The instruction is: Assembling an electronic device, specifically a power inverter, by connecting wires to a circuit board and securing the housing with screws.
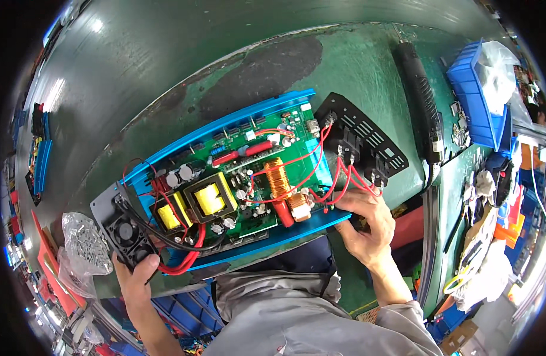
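Note:
A blue metal chassis (273, 234) holding a green circuit board (243, 178) lies across the green bench, with yellow transformers, a copper coil and red and black wires on it. My left hand (135, 276) grips the black fan end panel (125, 230) at the chassis's left end. My right hand (365, 222) holds the chassis's right end, fingers among the red wires (338, 178). Those wires run to a black slotted end panel (363, 141) with sockets, lying flat beyond the right end.
A black electric screwdriver (424, 104) lies at the right, beside a blue parts bin (475, 104) with a plastic bag. A clear bag of screws (86, 243) sits at the left bench edge. Cloths, tools and cables crowd the far right.

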A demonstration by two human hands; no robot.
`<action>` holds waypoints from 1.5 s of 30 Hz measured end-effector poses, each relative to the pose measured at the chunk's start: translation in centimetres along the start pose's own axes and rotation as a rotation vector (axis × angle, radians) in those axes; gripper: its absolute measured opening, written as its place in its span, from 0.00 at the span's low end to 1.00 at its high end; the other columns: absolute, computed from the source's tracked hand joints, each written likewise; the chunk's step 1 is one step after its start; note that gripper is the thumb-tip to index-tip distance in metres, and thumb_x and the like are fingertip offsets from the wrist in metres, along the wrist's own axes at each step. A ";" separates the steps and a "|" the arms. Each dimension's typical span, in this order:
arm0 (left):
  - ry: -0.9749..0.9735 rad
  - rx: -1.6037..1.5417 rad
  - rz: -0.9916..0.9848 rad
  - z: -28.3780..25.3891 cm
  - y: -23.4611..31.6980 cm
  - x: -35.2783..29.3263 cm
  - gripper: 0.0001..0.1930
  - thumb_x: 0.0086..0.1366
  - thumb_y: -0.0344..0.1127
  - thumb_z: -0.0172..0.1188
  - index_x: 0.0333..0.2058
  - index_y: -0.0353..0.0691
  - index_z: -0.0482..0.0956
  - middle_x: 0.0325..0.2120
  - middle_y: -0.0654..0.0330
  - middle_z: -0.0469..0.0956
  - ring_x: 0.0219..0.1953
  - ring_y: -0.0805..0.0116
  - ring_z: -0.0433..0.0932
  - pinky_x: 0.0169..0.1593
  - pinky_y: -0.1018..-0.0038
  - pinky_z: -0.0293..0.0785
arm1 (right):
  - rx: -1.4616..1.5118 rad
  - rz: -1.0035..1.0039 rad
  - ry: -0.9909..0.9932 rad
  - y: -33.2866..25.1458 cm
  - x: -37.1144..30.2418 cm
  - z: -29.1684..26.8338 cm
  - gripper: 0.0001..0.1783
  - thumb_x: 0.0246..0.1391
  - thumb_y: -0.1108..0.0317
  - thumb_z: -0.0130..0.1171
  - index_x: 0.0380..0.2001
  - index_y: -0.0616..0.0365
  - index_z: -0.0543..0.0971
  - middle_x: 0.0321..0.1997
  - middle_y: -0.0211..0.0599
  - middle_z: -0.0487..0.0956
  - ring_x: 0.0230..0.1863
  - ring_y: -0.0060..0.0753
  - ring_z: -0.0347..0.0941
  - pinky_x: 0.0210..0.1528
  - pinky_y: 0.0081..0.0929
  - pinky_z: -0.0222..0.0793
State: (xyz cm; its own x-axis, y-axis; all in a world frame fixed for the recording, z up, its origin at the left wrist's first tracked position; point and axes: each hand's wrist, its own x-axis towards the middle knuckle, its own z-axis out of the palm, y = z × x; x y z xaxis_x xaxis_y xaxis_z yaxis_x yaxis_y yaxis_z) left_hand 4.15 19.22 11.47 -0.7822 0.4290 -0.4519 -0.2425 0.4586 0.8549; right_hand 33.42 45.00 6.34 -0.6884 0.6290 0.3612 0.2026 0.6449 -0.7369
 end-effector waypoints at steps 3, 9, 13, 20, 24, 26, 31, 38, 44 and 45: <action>-0.058 -0.024 0.028 -0.6 -0.9 0.5 0.38 0.46 0.30 0.70 0.58 0.31 0.70 0.47 0.56 0.78 0.48 0.64 0.77 0.55 0.70 0.71 | 0.014 0.003 -0.044 0.1 0.0 -0.5 0.22 0.39 0.80 0.73 0.41 0.60 0.78 0.42 0.46 0.84 0.42 0.44 0.83 0.45 0.36 0.76; 0.081 -0.094 0.019 -2.3 -2.8 0.3 0.43 0.42 0.31 0.71 0.61 0.29 0.67 0.52 0.51 0.77 0.53 0.58 0.77 0.60 0.65 0.70 | -0.060 -0.126 0.186 -0.4 0.3 -3.0 0.28 0.44 0.79 0.59 0.52 0.56 0.67 0.41 0.46 0.77 0.35 0.41 0.75 0.36 0.35 0.72; 0.060 -0.094 0.043 -2.0 -2.8 0.4 0.42 0.42 0.33 0.71 0.59 0.27 0.69 0.50 0.49 0.78 0.52 0.57 0.79 0.59 0.64 0.72 | 0.108 -0.156 0.187 -0.3 -0.5 -2.5 0.17 0.35 0.75 0.70 0.34 0.54 0.79 0.39 0.36 0.81 0.35 0.34 0.81 0.33 0.27 0.77; -0.019 -0.020 0.026 -2.3 -2.3 0.2 0.42 0.44 0.34 0.72 0.59 0.26 0.69 0.50 0.49 0.79 0.51 0.58 0.79 0.59 0.65 0.73 | -0.123 -0.149 0.208 -1.0 0.2 -4.2 0.13 0.38 0.70 0.68 0.32 0.57 0.82 0.41 0.38 0.82 0.44 0.42 0.79 0.45 0.33 0.76; 0.010 -0.083 0.083 -1.7 -2.9 -0.1 0.41 0.47 0.35 0.73 0.60 0.26 0.68 0.51 0.50 0.78 0.52 0.57 0.79 0.60 0.65 0.73 | -0.312 -0.094 -0.020 -2.3 8.5 -3.9 0.16 0.47 0.71 0.64 0.41 0.62 0.81 0.48 0.43 0.80 0.54 0.50 0.75 0.56 0.44 0.69; 0.096 -0.101 0.048 -1.9 -3.3 -0.6 0.42 0.48 0.35 0.73 0.62 0.28 0.67 0.52 0.51 0.77 0.54 0.57 0.79 0.60 0.64 0.72 | -0.282 -0.082 -0.094 -1.0 11.4 -2.5 0.17 0.51 0.73 0.63 0.46 0.63 0.80 0.50 0.43 0.79 0.55 0.52 0.74 0.57 0.44 0.68; -0.066 0.068 0.032 -4.7 -5.7 -1.0 0.48 0.48 0.32 0.71 0.68 0.36 0.58 0.61 0.52 0.69 0.62 0.57 0.70 0.66 0.61 0.66 | -0.445 0.087 -0.371 -0.6 13.5 -2.9 0.11 0.55 0.73 0.62 0.42 0.60 0.83 0.48 0.41 0.77 0.45 0.44 0.75 0.54 0.39 0.68; -0.041 0.062 0.078 -3.5 -6.6 -2.3 0.66 0.32 0.26 0.81 0.71 0.41 0.51 0.63 0.52 0.66 0.63 0.53 0.69 0.64 0.56 0.70 | -0.089 0.105 -0.214 1.3 11.7 -1.0 0.11 0.55 0.76 0.59 0.42 0.64 0.82 0.50 0.43 0.78 0.45 0.46 0.76 0.49 0.38 0.72; -0.037 0.166 0.032 -3.6 -6.7 -2.4 0.66 0.31 0.21 0.80 0.70 0.43 0.50 0.62 0.51 0.66 0.59 0.52 0.72 0.57 0.58 0.78 | 0.096 0.112 -0.247 2.0 11.9 -0.7 0.14 0.55 0.80 0.56 0.45 0.70 0.80 0.51 0.48 0.79 0.48 0.49 0.78 0.49 0.37 0.75; -0.033 0.165 0.029 -3.1 -6.3 -2.4 0.66 0.31 0.21 0.80 0.70 0.43 0.50 0.62 0.51 0.66 0.59 0.52 0.72 0.57 0.58 0.78 | 0.099 0.110 -0.252 2.1 11.9 -0.7 0.14 0.55 0.80 0.56 0.45 0.70 0.80 0.51 0.48 0.79 0.48 0.49 0.78 0.49 0.37 0.75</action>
State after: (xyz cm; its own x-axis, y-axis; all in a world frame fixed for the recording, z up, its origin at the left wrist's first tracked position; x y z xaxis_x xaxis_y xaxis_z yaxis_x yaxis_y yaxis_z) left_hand 5.76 12.88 7.98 -0.7675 0.4682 -0.4379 -0.1201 0.5660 0.8156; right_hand 26.16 54.14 9.54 -0.8195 0.5577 0.1318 0.2256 0.5254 -0.8204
